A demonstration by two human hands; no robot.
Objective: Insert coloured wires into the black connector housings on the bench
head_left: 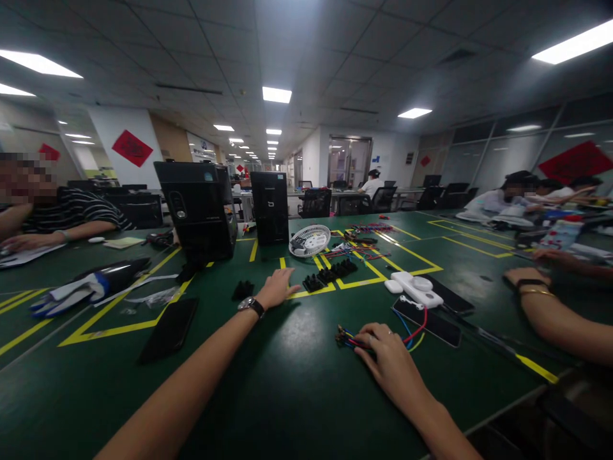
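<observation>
My left hand (276,289), with a watch on its wrist, reaches over the green table (287,383) with its fingers stretched out. Nothing shows in it. To its left stands a small cluster of black parts (243,290), and just to its right runs a row of similar black pieces (330,273). Closer to me, my right hand (383,350) is closed around a bundle of coloured wires (345,337). Terminal ends stick out on the bundle's left. Red, blue and yellow-green lengths loop out behind the hand.
Two black computer cases (271,207) stand at the back, beside a white basket (310,241) and loose wires (366,246). A phone (168,329) and gloves (79,294) lie left. A white charger (414,289) sits right, near a co-worker's arm (555,313). Another person sits far left.
</observation>
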